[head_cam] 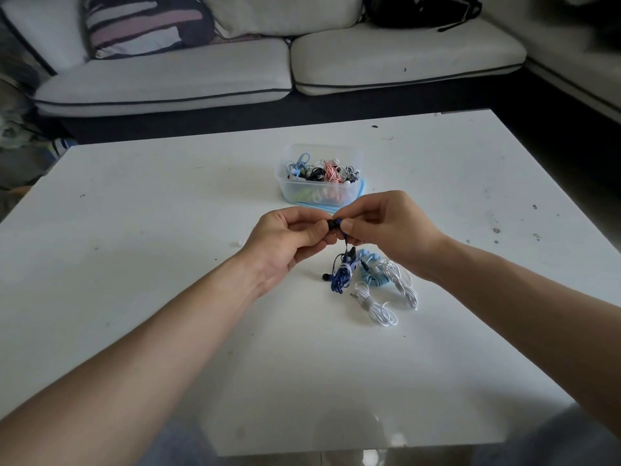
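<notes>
Both hands are up over the middle of the white table [168, 264], and they meet on the dark blue earphones [341, 277]. The left hand [285, 237] has its fingers curled, thumb and forefinger pinching the black earbud [334, 225]. The right hand [386, 227] pinches the same end from the other side, its remaining fingers tucked in. From that pinch the cord drops straight down to the tied bundle, which lies on the tabletop just below the hands.

Right beside it sit a light blue bundle [369, 275] and white earphones [376, 306], touching one another in a little heap. Further back stands a clear plastic tub [319, 193] piled with coiled earphones in many colours, resting on a blue lid [322, 207].

The tabletop is scuffed and speckled with dark marks. Behind it runs a white sofa [168, 79] with dark piping, a striped cushion [144, 21] at its left and a black bag [423, 8] at its right.
</notes>
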Available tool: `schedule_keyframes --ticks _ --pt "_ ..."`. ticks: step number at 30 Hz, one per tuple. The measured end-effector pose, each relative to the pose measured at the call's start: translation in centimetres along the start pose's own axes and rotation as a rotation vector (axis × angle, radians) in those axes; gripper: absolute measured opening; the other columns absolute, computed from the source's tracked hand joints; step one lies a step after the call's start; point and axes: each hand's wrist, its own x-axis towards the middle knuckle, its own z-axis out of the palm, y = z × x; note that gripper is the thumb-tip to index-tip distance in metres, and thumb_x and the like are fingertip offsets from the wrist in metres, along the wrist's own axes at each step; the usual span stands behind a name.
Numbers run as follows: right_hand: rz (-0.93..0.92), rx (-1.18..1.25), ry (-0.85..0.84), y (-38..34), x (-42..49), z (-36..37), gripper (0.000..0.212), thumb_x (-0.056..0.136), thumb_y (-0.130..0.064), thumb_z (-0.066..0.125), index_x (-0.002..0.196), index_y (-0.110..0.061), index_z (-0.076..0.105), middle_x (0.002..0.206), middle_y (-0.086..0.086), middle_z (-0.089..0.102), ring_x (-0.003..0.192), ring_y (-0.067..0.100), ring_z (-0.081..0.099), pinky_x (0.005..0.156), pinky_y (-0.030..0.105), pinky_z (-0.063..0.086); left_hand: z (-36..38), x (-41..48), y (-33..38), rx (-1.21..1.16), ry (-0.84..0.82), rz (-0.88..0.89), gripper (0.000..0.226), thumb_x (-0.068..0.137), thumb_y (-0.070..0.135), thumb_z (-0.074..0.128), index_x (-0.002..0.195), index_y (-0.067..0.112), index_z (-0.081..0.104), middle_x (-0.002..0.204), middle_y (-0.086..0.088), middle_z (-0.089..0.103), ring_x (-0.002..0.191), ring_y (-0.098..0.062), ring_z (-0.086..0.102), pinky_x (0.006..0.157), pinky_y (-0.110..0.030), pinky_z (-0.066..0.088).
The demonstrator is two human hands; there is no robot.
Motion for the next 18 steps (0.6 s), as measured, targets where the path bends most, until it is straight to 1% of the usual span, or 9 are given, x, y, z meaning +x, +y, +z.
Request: schedule_keyframes --ticks 2,5,9,10,13,18 --pt "0.017 0.017 0.007 0.0 -0.1 0.2 0.012 0.092 0.002 0.065 0.097 -0.003 0.074 0.09 0.024 0.073 0.076 0.02 0.065 0.073 0.027 0.055 0.0 0.0 0.1 0.013 -0.001 0.021 0.012 0.085 -0.003 0.064 0.086 0.008 0.068 0.072 -0.009 0.073 0.067 -0.014 0.071 0.065 -0.018 0.056" --pt "0.036 0.003 0.068 0.1 0.0 0.5 0.01 0.092 0.0 0.066 0.097 -0.002 0.074 0.089 0.022 0.074 0.073 0.018 0.065 0.072 0.027 0.055 -0.1 0.0 0.2 0.03 0.01 0.045 0.013 0.083 -0.003 0.066 0.083 0.009 0.07 0.072 -0.01 0.074 0.068 -0.016 0.072 0.066 -0.019 0.057" --pt "0.029 -0.105 0.142 0.1 -0.1 0.8 0.009 0.089 -0.004 0.07 0.09 -0.01 0.075 0.08 0.014 0.076 0.068 0.017 0.066 0.077 0.037 0.059 0.0 0.0 0.0 0.1 0.035 0.086 0.011 0.082 -0.002 0.068 0.085 0.009 0.071 0.075 -0.012 0.074 0.071 -0.018 0.073 0.068 -0.021 0.056" --pt "0.024 -0.131 0.166 0.1 -0.2 0.9 0.009 0.089 -0.005 0.07 0.088 -0.013 0.075 0.078 0.012 0.076 0.066 0.015 0.067 0.078 0.037 0.059 0.0 0.0 0.0 0.114 0.043 0.097 0.011 0.082 -0.002 0.069 0.086 0.008 0.071 0.076 -0.012 0.074 0.072 -0.019 0.073 0.069 -0.022 0.057" --pt "-0.002 -0.196 0.228 0.0 -0.3 1.4 0.01 0.088 -0.007 0.071 0.085 -0.016 0.074 0.073 0.007 0.074 0.06 0.01 0.064 0.072 0.033 0.057 0.1 0.0 -0.1 0.155 0.07 0.129 0.011 0.083 -0.003 0.07 0.086 0.008 0.071 0.076 -0.013 0.075 0.072 -0.02 0.073 0.07 -0.023 0.057" --pt "-0.029 -0.302 0.309 0.3 -0.3 2.1 0.012 0.087 -0.012 0.072 0.083 -0.024 0.073 0.064 -0.007 0.069 0.06 0.006 0.063 0.064 0.023 0.053 0.5 -0.1 -0.4 0.149 0.097 0.145 0.01 0.083 -0.003 0.07 0.085 0.007 0.07 0.074 -0.011 0.074 0.07 -0.019 0.072 0.07 -0.024 0.057"
